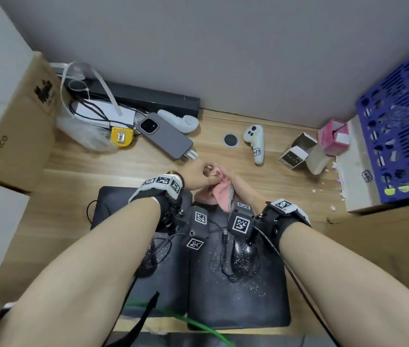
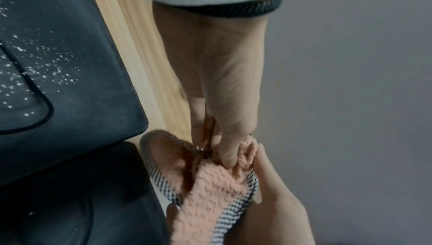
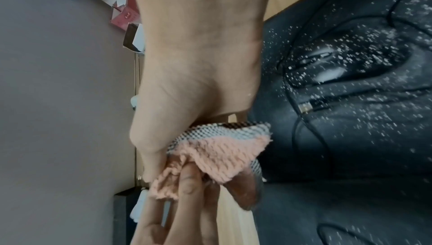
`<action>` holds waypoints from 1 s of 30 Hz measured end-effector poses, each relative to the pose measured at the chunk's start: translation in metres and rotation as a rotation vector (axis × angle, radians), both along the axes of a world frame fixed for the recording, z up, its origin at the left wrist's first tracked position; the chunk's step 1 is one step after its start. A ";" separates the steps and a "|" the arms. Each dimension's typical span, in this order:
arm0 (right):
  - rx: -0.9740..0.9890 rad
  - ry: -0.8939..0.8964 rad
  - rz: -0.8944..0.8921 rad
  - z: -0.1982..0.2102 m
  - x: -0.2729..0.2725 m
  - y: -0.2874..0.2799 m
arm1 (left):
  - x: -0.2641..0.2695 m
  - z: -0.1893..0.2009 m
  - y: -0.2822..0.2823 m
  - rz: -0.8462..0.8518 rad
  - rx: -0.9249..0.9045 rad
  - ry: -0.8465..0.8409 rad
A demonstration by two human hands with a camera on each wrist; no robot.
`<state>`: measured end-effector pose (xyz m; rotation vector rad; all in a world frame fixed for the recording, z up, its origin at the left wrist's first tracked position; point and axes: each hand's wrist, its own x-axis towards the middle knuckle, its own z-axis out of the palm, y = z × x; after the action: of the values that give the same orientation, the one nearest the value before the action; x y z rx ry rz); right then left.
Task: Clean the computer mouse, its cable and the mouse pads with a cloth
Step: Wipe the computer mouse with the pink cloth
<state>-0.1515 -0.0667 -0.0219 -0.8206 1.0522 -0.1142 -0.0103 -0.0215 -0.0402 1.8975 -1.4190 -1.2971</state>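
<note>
A pink cloth (image 1: 222,191) with a checked edge is bunched between both hands above the far edge of the mouse pads. My left hand (image 1: 204,175) pinches its top and my right hand (image 1: 237,186) grips it from the right. In the wrist views the cloth (image 2: 210,190) (image 3: 219,149) hangs between a thumb and curled fingers. The black mouse (image 1: 243,254) (image 3: 339,68) lies on the right pad (image 1: 238,301), both dusted with white specks. Its cable (image 1: 223,261) loops beside it, with the USB plug (image 3: 306,107) loose on the pad. My left arm partly covers the left pad (image 1: 113,204).
Beyond the pads lie a grey phone (image 1: 166,136), two white controllers (image 1: 254,141), a round disc (image 1: 231,140) and small open boxes (image 1: 298,151). A cardboard box (image 1: 10,126) stands at the left and a blue crate (image 1: 404,121) at the right. A green cable (image 1: 193,321) crosses the near edge.
</note>
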 end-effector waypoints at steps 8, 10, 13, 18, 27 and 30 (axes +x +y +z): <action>-0.164 0.139 0.029 0.025 0.022 0.060 | 0.027 0.034 0.070 0.225 0.063 0.351; -0.193 0.149 0.089 0.037 0.026 0.079 | 0.039 0.029 0.096 0.349 0.075 0.277; -0.269 0.197 0.251 0.046 0.032 0.112 | 0.058 0.014 0.141 0.518 0.116 0.203; -0.290 0.258 0.386 0.031 0.055 0.155 | 0.075 -0.012 0.205 0.561 0.263 0.215; -0.266 0.411 0.434 0.007 0.060 0.191 | 0.058 -0.035 0.240 0.655 0.422 0.400; -0.257 0.484 0.452 0.006 0.057 0.193 | 0.052 -0.036 0.239 0.676 0.420 0.450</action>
<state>-0.0946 0.1266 -0.0158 -1.3440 1.2888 0.3555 0.0419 0.2180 -0.0759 1.9039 -0.2463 -1.5815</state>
